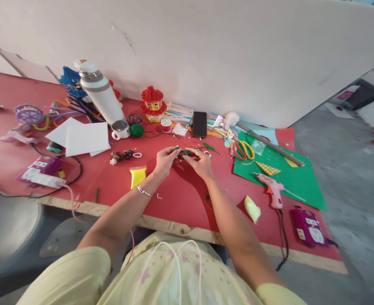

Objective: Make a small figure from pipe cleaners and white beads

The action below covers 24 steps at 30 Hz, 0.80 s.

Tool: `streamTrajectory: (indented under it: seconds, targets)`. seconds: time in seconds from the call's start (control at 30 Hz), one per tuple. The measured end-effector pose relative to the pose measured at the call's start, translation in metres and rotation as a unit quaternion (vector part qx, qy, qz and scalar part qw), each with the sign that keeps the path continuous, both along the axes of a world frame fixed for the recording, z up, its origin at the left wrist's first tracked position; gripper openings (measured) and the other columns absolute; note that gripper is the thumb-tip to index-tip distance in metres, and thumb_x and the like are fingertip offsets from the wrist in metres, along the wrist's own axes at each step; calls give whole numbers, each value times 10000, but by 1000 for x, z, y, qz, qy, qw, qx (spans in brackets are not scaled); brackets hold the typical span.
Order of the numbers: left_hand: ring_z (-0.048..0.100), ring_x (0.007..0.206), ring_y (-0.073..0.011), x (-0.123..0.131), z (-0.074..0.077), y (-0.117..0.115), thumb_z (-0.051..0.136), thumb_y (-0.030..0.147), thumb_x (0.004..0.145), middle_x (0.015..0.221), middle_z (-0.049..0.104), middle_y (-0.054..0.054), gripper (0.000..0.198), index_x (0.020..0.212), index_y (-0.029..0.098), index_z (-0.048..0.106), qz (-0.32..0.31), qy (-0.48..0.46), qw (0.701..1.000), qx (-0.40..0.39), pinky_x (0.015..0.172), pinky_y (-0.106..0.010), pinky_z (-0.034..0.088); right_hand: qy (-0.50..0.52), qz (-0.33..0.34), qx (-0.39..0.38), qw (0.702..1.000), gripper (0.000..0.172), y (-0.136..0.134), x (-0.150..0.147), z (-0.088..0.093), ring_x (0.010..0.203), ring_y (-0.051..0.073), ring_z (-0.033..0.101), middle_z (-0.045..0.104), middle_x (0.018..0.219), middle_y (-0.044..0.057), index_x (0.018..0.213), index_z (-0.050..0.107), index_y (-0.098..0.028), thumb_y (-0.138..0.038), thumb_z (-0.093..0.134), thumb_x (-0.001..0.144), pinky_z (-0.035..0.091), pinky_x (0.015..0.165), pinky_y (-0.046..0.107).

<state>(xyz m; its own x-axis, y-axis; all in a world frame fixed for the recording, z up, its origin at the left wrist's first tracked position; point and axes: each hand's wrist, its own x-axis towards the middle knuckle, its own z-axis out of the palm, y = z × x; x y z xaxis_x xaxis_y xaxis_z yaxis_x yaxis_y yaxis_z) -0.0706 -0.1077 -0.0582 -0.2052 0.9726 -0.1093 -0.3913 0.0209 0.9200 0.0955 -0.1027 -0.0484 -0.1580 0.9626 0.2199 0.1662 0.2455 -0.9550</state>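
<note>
My left hand (166, 162) and my right hand (201, 163) meet over the red table (174, 192), fingers closed in a pinch. Between them is a small dark multicoloured yarn piece (182, 153) with green on it; the fingertips cover much of it. White beads (207, 152) and thin cord show beside the right fingers. To the left lie similar yarn pieces (122, 155) with white bead loops. A yellow packet (138, 176) rests near my left wrist. Just behind the hands are a green yarn ball (136, 130), a thread spool (166, 125) and a heap of clear beads (180, 129).
A white flask (101, 93), metal mug (120, 129) and white sheets (87, 139) stand or lie left. Behind are a red-and-yellow craft (153, 103) and phone (199, 124). Scissors (242, 150), a pink glue gun (272, 189) and purple power box (309, 227) lie right.
</note>
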Motion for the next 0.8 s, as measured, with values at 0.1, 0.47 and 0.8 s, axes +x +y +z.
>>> streamTrajectory:
  seconds: [0.1,0.47,0.8]
  targets:
    - [627,584,-102,1,1,-2,933,428,649,775,762,-37,361,863,159,821,-14,-6,1000,9,532,-210,504,-17,9,19,1000,400,0,2,-2,1035,247,747,801,1132,59,1156,784,-253,-467,798,819,598,878,366]
    - [694,730,-154,-1,4,-4,887,357,695,863,783,-66,311,929,161,831,-61,25,997,48,691,-258,565,-18,-16,-5,1000,367,-3,-1,2,968,237,751,810,1056,53,1091,787,-241,-477,784,810,594,833,346]
    - [708,785,-175,-1,6,-7,856,321,736,920,778,-67,335,1027,165,804,-92,63,990,88,735,-276,572,-10,7,-9,1000,370,1,6,1,964,241,749,814,1056,54,1075,803,-236,-472,803,790,587,854,366]
